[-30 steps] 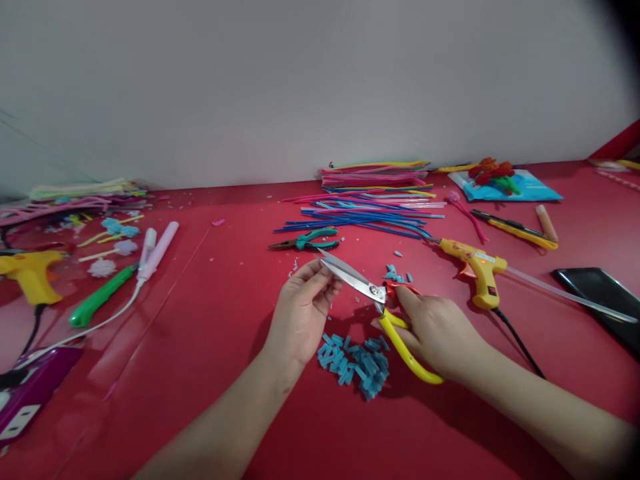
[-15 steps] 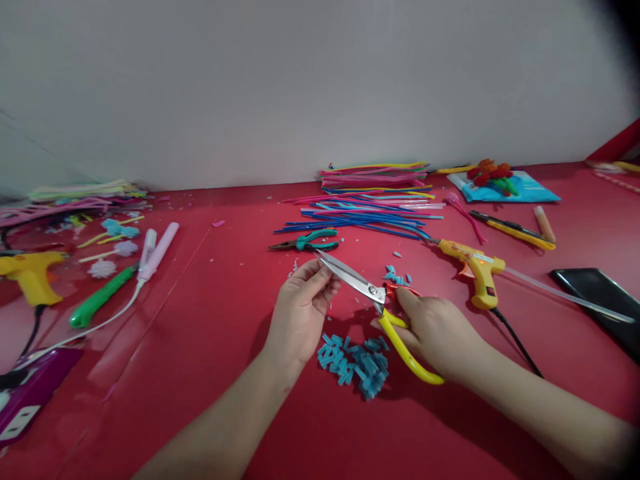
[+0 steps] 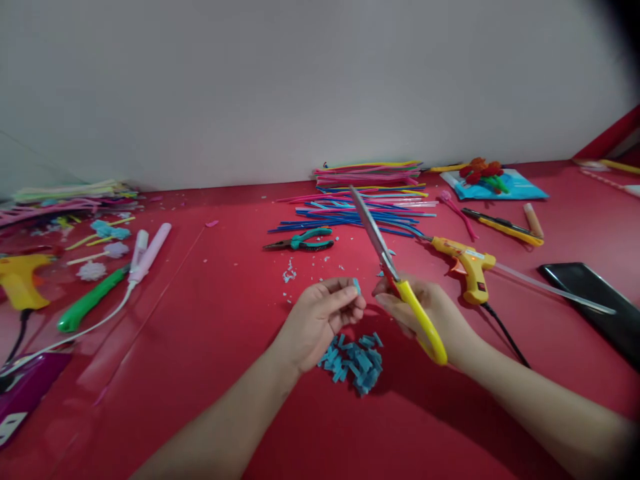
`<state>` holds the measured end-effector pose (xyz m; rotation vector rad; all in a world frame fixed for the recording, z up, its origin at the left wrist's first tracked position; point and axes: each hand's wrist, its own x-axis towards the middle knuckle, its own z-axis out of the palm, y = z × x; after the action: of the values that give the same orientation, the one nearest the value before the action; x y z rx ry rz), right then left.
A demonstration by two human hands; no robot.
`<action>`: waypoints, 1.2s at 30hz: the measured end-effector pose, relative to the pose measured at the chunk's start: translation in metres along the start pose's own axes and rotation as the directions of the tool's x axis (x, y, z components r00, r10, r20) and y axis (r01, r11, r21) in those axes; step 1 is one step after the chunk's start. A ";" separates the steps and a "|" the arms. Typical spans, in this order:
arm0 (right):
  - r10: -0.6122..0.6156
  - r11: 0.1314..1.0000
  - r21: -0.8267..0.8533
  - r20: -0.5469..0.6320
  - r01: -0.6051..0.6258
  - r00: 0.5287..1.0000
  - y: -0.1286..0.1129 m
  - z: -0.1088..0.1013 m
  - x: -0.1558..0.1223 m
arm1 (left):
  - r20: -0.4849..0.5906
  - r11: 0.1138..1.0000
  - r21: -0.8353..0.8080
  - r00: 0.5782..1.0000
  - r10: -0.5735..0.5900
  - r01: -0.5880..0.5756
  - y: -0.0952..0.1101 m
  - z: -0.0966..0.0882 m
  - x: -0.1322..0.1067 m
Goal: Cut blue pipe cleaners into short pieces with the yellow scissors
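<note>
Between its thumb and fingertips my left hand [image 3: 325, 313] pinches a small blue piece [image 3: 357, 287], just above the red table [image 3: 210, 333]. My right hand [image 3: 430, 307] is closed around the handles of yellow-handled scissors [image 3: 423, 320], whose blades point up and away toward the back. The blades stand apart from the blue piece. Below my hands lies a pile of short blue cut pieces [image 3: 363, 363]. A few more blue bits lie partly hidden behind the scissors. Teal-handled pliers [image 3: 305, 241] rest beyond my left hand, with tiny pale scraps near them.
Blue and pink pipe cleaners [image 3: 360, 220] lie at the back. To the right are a yellow glue gun [image 3: 465, 260], a cutter knife [image 3: 505, 227] and a black phone [image 3: 590, 300]. On the left are another glue gun [image 3: 25, 277], a green-handled tool [image 3: 93, 300] and a pink hair straightener [image 3: 150, 253].
The scissors have swung from pointing left at my left fingertips to pointing up and back, away from them. My left hand has moved right and nearer, and the blue piece now shows in its pinch.
</note>
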<state>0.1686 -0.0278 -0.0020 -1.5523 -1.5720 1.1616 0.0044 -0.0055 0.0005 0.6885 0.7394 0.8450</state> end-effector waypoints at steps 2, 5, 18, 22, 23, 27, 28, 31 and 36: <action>0.052 0.986 0.158 0.046 -0.059 0.998 -0.003 0.000 -0.001 | 0.067 0.996 0.052 0.994 -0.082 0.079 -0.005 0.002 -0.001; 0.034 0.973 0.224 0.109 -0.058 0.993 -0.003 -0.002 -0.001 | 0.104 0.982 0.097 0.979 -0.173 0.163 -0.009 0.004 -0.002; -0.044 0.999 -0.023 0.023 0.045 0.999 0.002 0.003 0.000 | -0.045 0.793 0.605 0.991 0.128 -0.075 -0.013 0.010 -0.004; -0.124 0.958 -0.259 0.002 0.121 0.992 0.007 -0.005 0.002 | -0.104 0.882 0.467 0.986 0.134 -0.070 -0.007 0.005 -0.001; -0.131 0.934 -0.333 0.017 0.129 0.991 0.007 -0.008 0.002 | -0.131 0.913 0.401 0.982 0.139 -0.076 -0.004 0.003 0.000; -0.170 0.768 -0.620 0.044 0.160 0.985 0.008 -0.015 0.000 | -0.213 0.968 0.174 0.953 0.218 -0.183 0.004 -0.005 0.003; -0.187 0.721 -0.671 0.052 0.173 0.981 0.009 -0.015 0.000 | -0.228 0.967 0.145 0.944 0.240 -0.211 0.006 -0.006 0.003; -0.230 0.575 -0.793 0.080 0.202 0.970 0.012 -0.015 -0.001 | -0.259 0.956 0.135 0.922 0.289 -0.262 0.010 -0.008 0.003; -0.262 0.443 -0.866 0.123 0.233 0.957 0.015 -0.013 -0.002 | -0.232 0.928 0.189 0.903 0.361 -0.322 0.011 -0.008 0.001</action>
<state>0.1868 -0.0287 -0.0100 -1.7776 -2.4846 0.0519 -0.0060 0.0032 0.0044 0.8635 0.9421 1.2314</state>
